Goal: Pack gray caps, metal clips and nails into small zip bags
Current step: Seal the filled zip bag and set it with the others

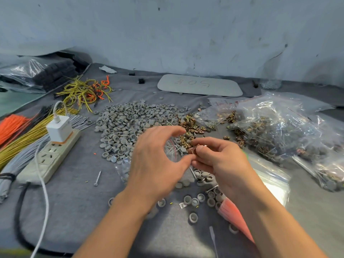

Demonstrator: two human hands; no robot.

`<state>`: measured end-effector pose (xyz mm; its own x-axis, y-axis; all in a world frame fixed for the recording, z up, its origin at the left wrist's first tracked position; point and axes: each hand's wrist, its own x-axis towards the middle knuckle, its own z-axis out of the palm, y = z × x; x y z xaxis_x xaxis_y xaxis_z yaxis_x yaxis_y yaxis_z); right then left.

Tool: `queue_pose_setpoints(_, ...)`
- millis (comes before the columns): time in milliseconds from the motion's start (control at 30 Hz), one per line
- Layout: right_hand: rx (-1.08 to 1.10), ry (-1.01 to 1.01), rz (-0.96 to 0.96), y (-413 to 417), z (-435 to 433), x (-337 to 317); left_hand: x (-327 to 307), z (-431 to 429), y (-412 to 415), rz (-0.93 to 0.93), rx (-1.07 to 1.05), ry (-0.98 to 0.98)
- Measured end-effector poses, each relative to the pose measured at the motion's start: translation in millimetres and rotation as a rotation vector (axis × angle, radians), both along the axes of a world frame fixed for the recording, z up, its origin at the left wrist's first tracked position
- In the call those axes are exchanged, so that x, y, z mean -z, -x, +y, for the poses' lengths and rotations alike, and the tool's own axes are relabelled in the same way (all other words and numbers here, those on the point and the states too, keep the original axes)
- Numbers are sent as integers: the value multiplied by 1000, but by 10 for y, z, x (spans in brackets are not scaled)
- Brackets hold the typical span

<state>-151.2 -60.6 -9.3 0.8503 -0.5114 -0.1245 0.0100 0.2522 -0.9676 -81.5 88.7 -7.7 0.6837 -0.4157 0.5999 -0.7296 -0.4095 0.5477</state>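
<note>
Gray caps [130, 123] form one heap; right hand [221, 161] grip pinches one metal clip [193, 150], left hand [156, 161] holds one zip bag [172, 149].

Not much of the person in shot tbh, just the two arms. The left hand [154, 161] and right hand [219, 161] are both bare. Same goes for the left forearm [115, 220] and right forearm [275, 226], bare skin from the wrists right to the bottom edge of the picture. The right thumbnail [200, 148] looks short and plain. Fingers are on the slim side, and the knuckles show a bit. The left hand's edges are a little blurry, so finer detail there is hard to tell.
</note>
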Motion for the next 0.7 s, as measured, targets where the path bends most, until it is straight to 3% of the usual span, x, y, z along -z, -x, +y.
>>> queue_pose_setpoints(133, -79, -137, -28, 3, 12, -29, 5, -28, 32, 19, 36, 5)
queue_pose_setpoints(367, -177, -33, -7, 45, -25, -23, 31, -37, -7, -16, 43, 98)
queue_pose_setpoints(533, -240, -18, 45, 61, -106, -54, 70, -6, -45, 12, 94, 42)
queue_pose_setpoints(600, -189, -23, 60, 44, -84, -41, 71, -17, -41, -43, 81, 24)
queue_pose_setpoints(700, 61, -111, 58, 0, -72, -12, 46, -41, -12, -181, 2, 54)
